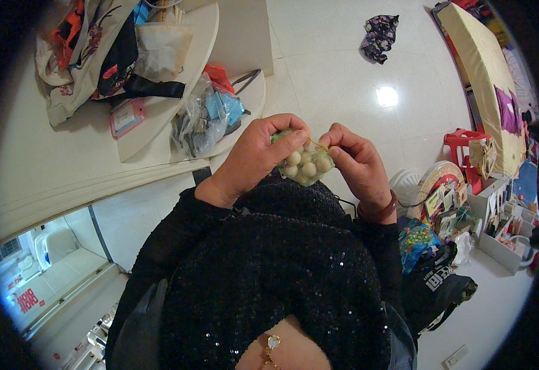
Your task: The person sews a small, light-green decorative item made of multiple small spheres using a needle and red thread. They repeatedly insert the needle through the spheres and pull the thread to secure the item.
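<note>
A small clear plastic bag of round, pale balls [307, 165] with some green in it hangs between my hands, above my lap. My left hand [274, 148] grips the bag's upper left side, thumb and index finger pinching a thin yellowish tie [316, 143] at its top. The other end of the tie is pinched between the thumb and index finger of my right hand [355, 157], which has a reddish-brown bangle [380, 208] at the wrist. Whether the tie is knotted cannot be told.
Curved shelves at upper left hold a cloth bag [72, 92], a pink-edged case [128, 119] and plastic bags [200, 115]. A dark floral cloth [380, 37] lies on the tiled floor. At right stand a red plastic stool [466, 138], grey organisers [505, 240] and a black bag [440, 286].
</note>
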Motion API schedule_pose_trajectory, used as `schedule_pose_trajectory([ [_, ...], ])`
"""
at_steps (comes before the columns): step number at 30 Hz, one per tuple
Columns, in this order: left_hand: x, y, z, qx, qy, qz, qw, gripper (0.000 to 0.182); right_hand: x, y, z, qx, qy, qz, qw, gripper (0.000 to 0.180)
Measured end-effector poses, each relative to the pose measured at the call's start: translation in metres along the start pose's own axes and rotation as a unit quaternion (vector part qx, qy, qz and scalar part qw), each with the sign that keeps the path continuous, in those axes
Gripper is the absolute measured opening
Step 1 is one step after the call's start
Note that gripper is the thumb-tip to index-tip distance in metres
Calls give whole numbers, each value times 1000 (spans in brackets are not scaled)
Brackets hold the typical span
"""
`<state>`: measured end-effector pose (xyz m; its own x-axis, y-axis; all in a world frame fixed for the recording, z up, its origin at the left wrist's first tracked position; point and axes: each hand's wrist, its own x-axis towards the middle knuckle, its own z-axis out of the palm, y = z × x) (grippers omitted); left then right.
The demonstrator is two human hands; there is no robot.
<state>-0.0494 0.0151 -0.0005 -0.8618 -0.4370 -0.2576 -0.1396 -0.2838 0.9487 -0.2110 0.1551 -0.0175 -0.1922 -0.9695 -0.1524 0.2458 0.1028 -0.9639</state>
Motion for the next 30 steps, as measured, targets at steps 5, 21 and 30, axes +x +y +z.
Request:
schedule_pose_trajectory([
  [5, 0, 0, 0, 11, 6, 7, 1000, 22, -2, 0, 3, 19, 7, -1, 1000, 10],
  [21, 3, -1, 9, 379, 153, 238, 881, 11, 1, 3, 12, -277, 117, -118, 946, 16],
  [30, 4, 6, 16, 451, 152, 242, 846, 7, 13, 9, 31, -300, 186, -179, 918, 15],
])
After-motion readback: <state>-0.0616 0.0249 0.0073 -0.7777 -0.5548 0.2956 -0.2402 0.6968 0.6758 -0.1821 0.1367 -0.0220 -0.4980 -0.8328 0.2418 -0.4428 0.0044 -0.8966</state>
